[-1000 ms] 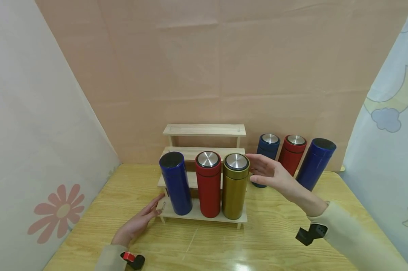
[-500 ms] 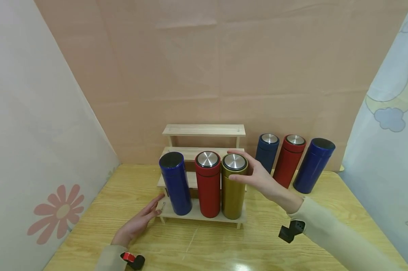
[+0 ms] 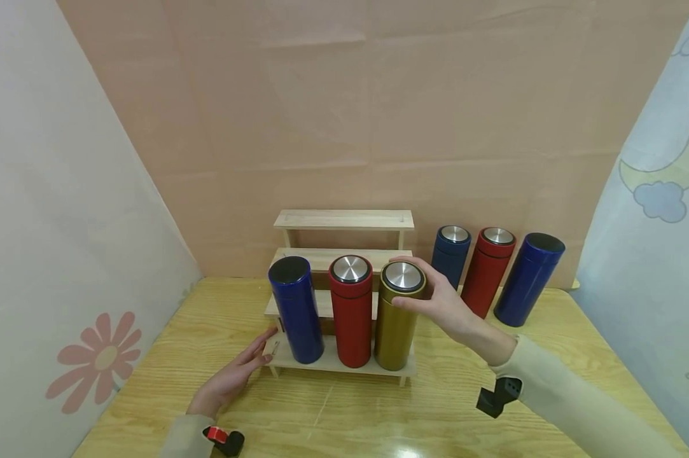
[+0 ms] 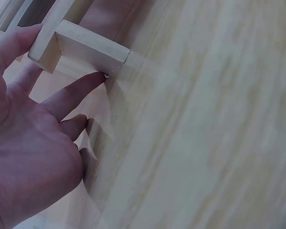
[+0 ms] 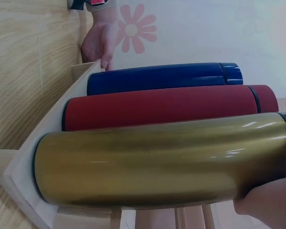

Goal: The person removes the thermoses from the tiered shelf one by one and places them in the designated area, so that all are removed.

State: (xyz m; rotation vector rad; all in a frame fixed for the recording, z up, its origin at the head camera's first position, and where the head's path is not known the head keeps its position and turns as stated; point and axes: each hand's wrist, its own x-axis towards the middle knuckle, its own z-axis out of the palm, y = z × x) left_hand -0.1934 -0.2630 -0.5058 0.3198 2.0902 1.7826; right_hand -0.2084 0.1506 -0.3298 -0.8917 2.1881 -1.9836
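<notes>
A gold thermos flask (image 3: 394,334) stands at the right end of the lowest step of a wooden tiered stand (image 3: 344,361). My right hand (image 3: 444,306) grips it around the top, thumb in front and fingers behind. The flask leans slightly to the right, its base at the step in the right wrist view. Beside it stand a red flask (image 3: 351,324) and a glossy blue flask (image 3: 298,318). My left hand (image 3: 233,380) holds the step's left front corner; the thumb (image 4: 19,40) is on the board and the other fingers (image 4: 76,95) reach under it by the leg.
To the right of the stand, a dark blue flask (image 3: 452,257), another red flask (image 3: 487,273) and another glossy blue flask (image 3: 528,280) stand on the wooden table (image 3: 424,413). The stand's higher steps rise behind the front row. A peach cloth (image 3: 373,114) hangs at the back.
My right hand has moved left from beside the gold flask and taken hold of its top. The flask's top has shifted slightly to the right. My left hand stays in place.
</notes>
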